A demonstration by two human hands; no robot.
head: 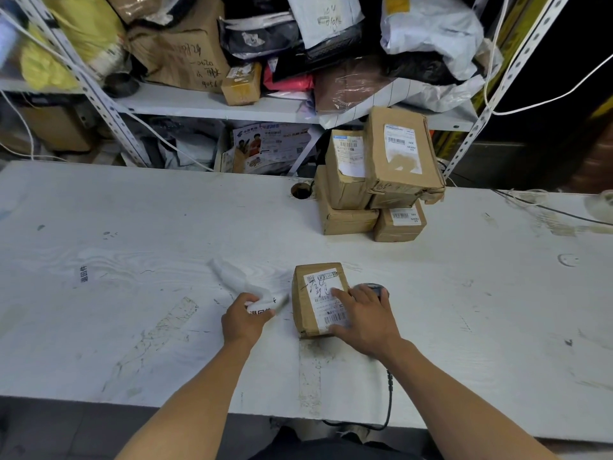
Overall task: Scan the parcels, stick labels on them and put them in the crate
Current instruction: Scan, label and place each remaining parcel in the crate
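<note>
Small brown parcel [318,300] sits on the white table [132,247], near the front edge, shipping label face up. Right hand [361,318] lies flat on its top, fingers straight, pressing the label. Scanner [373,288] just behind that hand, mostly hidden; its cable [389,393] runs off the front edge. Left hand [243,318], just left of the parcel, pinches a white label strip [255,290], blurred. Stack of taped parcels [374,180] at the table's back edge. Shelf [212,104] behind, piled with bags and boxes.
</note>
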